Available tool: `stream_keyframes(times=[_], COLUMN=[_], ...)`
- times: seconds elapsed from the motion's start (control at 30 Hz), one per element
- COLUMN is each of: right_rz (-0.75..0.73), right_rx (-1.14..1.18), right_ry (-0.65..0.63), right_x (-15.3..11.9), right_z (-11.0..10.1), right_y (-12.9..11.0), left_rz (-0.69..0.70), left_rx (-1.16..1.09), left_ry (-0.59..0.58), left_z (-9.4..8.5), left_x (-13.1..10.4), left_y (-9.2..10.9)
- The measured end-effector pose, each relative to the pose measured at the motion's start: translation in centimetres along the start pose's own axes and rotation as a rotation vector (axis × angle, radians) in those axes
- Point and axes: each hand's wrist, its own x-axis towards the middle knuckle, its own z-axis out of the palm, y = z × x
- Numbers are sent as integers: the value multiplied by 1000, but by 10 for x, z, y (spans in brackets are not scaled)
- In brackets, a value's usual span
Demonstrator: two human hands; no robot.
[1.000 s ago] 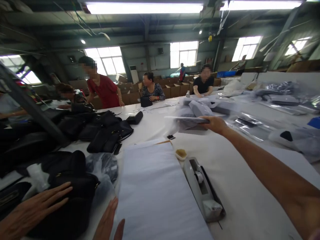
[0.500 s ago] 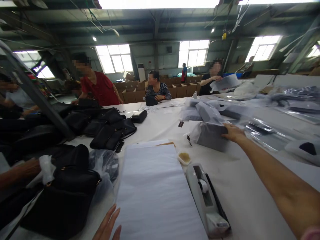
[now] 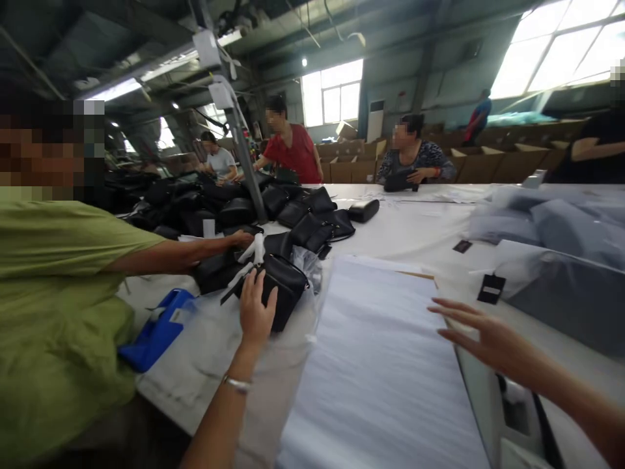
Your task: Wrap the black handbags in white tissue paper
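My left hand point(image 3: 257, 305) reaches forward with its fingers spread over the front of a black handbag point(image 3: 288, 280). The fingertips rest on or just at the bag, near a strap wrapped in white paper point(image 3: 258, 249). My right hand point(image 3: 469, 326) hovers open at the right edge of a stack of white paper sheets point(image 3: 375, 365), with nothing in its fingers. Under my right forearm stands a grey tape dispenser point(image 3: 517, 397), partly hidden. A grey bag in a clear plastic wrapper point(image 3: 566, 293) lies beyond that hand, a black tag point(image 3: 491, 288) beside it.
At the left a co-worker in a green shirt point(image 3: 73, 273) stretches an arm toward the black bags. A blue tape dispenser point(image 3: 159, 332) lies by the table edge. Black bags point(image 3: 209, 202) are heaped around a metal pole point(image 3: 247, 156). Several people stand across the table.
The view has swung left. My right hand has let go of the wrapped grey bag and come back toward the paper. My left hand has moved forward to the black handbag.
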Motion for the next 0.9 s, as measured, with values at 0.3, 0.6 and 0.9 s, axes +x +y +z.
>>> stream_keyframes(times=[0.3,0.6,0.9], right_rz=[295,506,381], right_rx=[832,1175,820], right_ry=[-245,-247,139], right_x=[67,162,131], right_z=[184,278,238], right_y=[-135,-211,-218], left_rz=[-295,-198,-407], left_rx=[45,15,-339], left_ry=[-212,-210,-169], left_z=[26,25,13], left_x=[68,48,-9], left_y=[-99,-106,-89])
